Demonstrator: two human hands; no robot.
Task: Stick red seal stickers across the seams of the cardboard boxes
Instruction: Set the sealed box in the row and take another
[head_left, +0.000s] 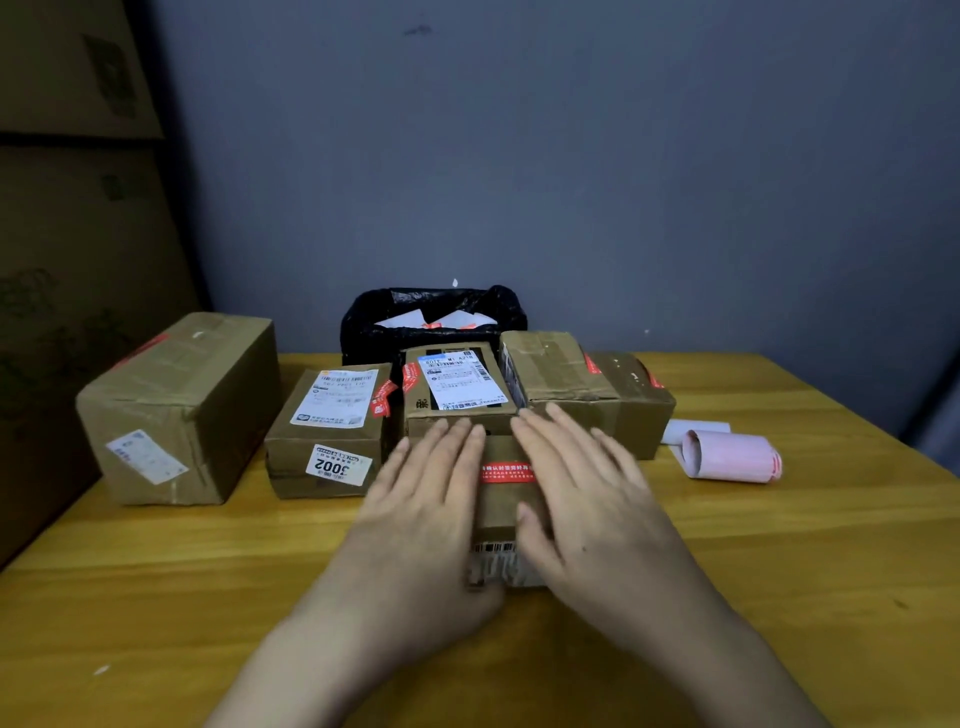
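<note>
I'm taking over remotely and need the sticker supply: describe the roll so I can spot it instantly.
Start at the wooden table and go to its right side, past the row of cardboard boxes. The sticker roll lies there alone: a pale pink paper cylinder with red edges, not brown or boxy.

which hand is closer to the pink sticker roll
Right. The right hand lies flat on the small box in front, on the side toward the pink sticker roll. The left hand rests on the box's far side from the roll.
</note>
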